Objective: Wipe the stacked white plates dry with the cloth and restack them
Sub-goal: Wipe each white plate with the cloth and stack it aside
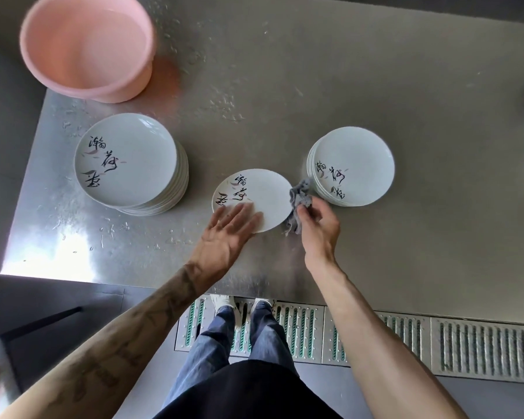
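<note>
- Steel surface [375, 86]: carries everything. Water drops lie over its left and far parts, esp. round the left stack and by the basin; the right side looks drier.
- Pink basin [139, 77], far left corner: the only container. Inside looks pale and smooth, poss. some water, can't tell for sure. No plates or cloth in it.
- Left stack [127, 160] of white plates w/ black brush lettering: the taller pile, near the basin. Prob. the wet ones still to do, going by the drops around it.
- Right stack [353, 164]: same plates, clearly shorter, well apart from the left pile. Prob. the dried, restacked ones.
- Single plate [260, 195]: lies face up on the surface btwn the two stacks, nearer the right one. This is the one being worked on.
- Left hand [227, 228]: fingers straight and spread, laid on the plate's near-left rim, gripping nothing.
- Right hand [318, 228]: fingers pinched round the cloth, at the plate's right edge.
- Grey cloth [298, 201]: bunched up, touching the plate's right rim, just beside the right stack.
- Progress, as a guess: under half done. This plate still has to join the right pile, then the whole left stack is left.
</note>
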